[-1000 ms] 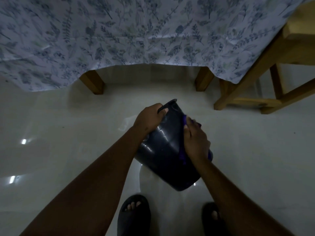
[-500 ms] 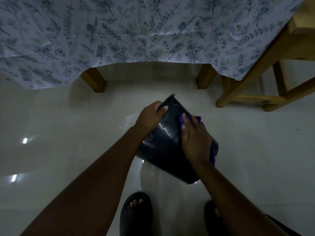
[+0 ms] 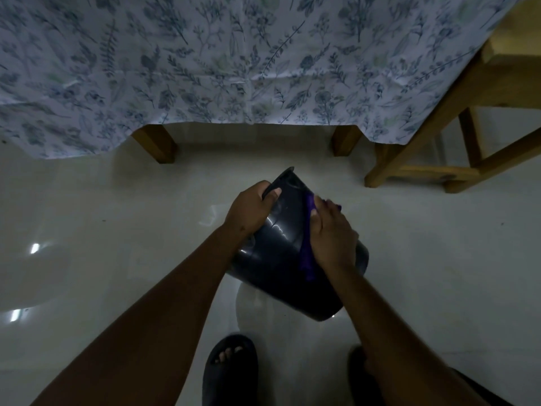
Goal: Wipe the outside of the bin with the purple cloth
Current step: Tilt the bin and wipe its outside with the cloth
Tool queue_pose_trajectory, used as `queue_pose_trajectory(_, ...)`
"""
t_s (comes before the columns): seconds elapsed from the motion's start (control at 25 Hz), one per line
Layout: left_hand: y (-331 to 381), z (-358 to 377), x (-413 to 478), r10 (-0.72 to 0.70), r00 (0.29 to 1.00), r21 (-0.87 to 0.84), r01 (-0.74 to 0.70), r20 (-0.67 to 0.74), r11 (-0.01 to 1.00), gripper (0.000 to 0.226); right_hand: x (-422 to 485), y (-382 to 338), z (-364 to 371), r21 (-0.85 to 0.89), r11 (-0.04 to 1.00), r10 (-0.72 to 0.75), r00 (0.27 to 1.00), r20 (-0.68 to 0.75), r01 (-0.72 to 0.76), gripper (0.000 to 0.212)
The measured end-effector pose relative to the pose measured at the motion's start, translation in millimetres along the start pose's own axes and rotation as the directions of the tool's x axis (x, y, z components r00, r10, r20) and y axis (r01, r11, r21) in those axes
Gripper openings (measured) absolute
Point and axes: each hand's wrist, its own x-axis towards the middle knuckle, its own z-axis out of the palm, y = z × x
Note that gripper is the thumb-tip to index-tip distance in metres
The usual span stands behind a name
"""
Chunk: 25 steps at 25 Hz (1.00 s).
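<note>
now the right hand [image 3: 332, 238] presses the cloth [image 3: 306, 256] flat on the bin [image 3: 281, 253] wall, shifted slightly toward the base since half a second ago; left hand [image 3: 251, 209] grips the rim, bin tilted above the floor [image 3: 117, 218]; wiping is judged mid-stroke

The dark round plastic bin [image 3: 281, 259] is tilting above the pale glossy floor [image 3: 117, 215], between both hands; the cloth-draped wooden bench [image 3: 234, 68] is standing behind it.

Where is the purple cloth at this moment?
In the head view, just right of centre, the purple cloth is pressed under the right hand against the outer wall of the dark bin, whose rim the left hand grips.
</note>
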Motion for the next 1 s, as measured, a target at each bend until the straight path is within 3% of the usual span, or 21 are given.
queue_pose_trajectory(0.12, 4.0, -1.0, 7.3, -0.007, 1.0, 0.044, 0.007, -0.014, 0.999, 0.029, -5.8, 1.5, 2.7, 0.036, 0.999, -0.005, 0.999, -0.038, 0.006, 0.048)
queue_pose_trajectory(0.32, -6.2, 5.0, 7.1, -0.005, 0.999, 0.063, 0.002, 0.044, 0.998, 0.027, -118.6, -3.6, 47.9, -0.195, 0.934, -0.312, 0.949, -0.034, 0.3, 0.074)
queue_pose_trajectory(0.4, -6.7, 0.1, 6.6, -0.006, 0.997, 0.008, 0.006, 0.072, 1.0, 0.025, -105.5, 3.4, 45.3, -0.173, 0.925, -0.349, 0.937, -0.028, 0.339, 0.067)
queue_pose_trajectory(0.52, 1.0, -4.3, 11.1, -0.001, 0.998, -0.03, 0.003, 0.07, 1.0, 0.025, -81.4, 0.8, 27.4, -0.095, 0.965, -0.25, 0.968, -0.037, 0.245, 0.052)
queue_pose_trajectory(0.68, 10.4, 0.2, 16.8, -0.007, 0.999, 0.025, 0.006, 0.048, 1.0, 0.028, -8.9, -1.7, -0.1, 0.046, 0.998, 0.05, 0.998, -0.029, -0.049, 0.049)
queue_pose_trajectory(0.76, 9.8, 4.0, 18.1, -0.018, 0.999, 0.047, 0.016, 0.037, 0.999, 0.028, -12.4, 2.5, -1.2, 0.057, 0.996, 0.064, 0.998, -0.012, -0.063, 0.049)
queue_pose_trajectory(0.88, 11.9, 5.3, 19.9, -0.024, 0.999, 0.068, 0.023, 0.024, 0.997, 0.026, -79.8, 0.5, 22.5, -0.084, 0.981, -0.178, 0.984, -0.027, 0.175, 0.054)
queue_pose_trajectory(1.0, 12.3, 4.6, 18.6, -0.019, 1.0, 0.074, 0.017, 0.02, 0.997, 0.025, -120.2, 4.9, 39.5, -0.246, 0.875, -0.413, 0.908, 0.067, 0.416, 0.078)
